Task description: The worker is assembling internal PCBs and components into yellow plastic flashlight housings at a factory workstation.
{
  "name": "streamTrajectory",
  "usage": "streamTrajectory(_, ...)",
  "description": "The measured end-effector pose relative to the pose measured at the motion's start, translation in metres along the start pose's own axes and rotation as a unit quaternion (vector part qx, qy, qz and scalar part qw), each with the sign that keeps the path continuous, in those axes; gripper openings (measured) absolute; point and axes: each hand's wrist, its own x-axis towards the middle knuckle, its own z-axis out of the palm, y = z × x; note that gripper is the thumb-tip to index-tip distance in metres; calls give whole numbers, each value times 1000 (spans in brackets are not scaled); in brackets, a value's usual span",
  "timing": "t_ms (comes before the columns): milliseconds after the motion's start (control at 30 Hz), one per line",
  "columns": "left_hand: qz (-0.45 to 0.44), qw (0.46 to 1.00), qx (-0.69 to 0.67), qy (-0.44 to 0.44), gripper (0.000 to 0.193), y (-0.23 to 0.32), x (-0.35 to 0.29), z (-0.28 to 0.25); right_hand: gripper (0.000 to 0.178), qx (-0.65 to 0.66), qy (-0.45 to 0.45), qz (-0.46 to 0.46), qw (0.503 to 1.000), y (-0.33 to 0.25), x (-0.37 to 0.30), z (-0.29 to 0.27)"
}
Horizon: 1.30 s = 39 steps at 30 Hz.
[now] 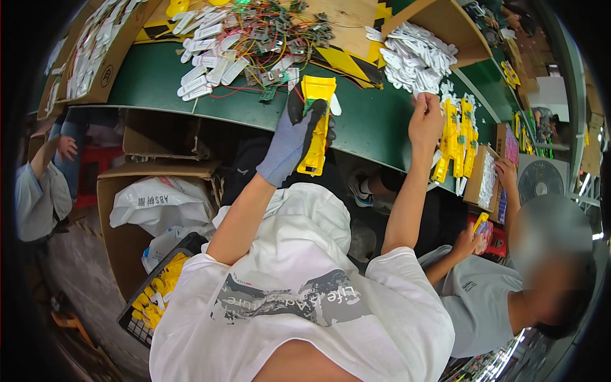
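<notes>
My left hand (292,137), in a grey glove with black fingers, grips a long yellow plastic housing (316,145) over the table's front edge. The housing is tilted nearly upright, and a bit of green circuit board (309,106) shows by my thumb. My bare right hand (426,124) reaches to the near side of a heap of white plastic pieces (418,56). Its thumb and fingers are pinched on a white piece at the heap's edge, mostly covered by the fingertips. Several yellow housings with small boards (457,137) lie just right of that hand.
White cases (213,67) and wired circuit boards (270,38) are heaped on the green table (146,76). A carton (105,63) stands far left. Below, a black crate (143,318) holds yellow parts. At right, a co-worker (490,280) holds a yellow part beside a fan (541,181).
</notes>
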Motion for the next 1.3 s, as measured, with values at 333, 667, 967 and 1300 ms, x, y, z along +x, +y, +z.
streamTrajectory(333,80,987,141,17,44,2,-11,4,10,486,-284,65,824,-88,-67,29)
streamTrajectory(667,81,979,183,22,26,-15,-4,-5,10,504,-325,101,794,-85,-73,36)
streamTrajectory(967,130,968,209,39,23,-18,-7,-1,32,520,-258,151,800,-102,-79,40)
streamTrajectory(1300,191,917,345,62,26,-25,1,-4,41,514,-252,141,807,-105,-77,35)
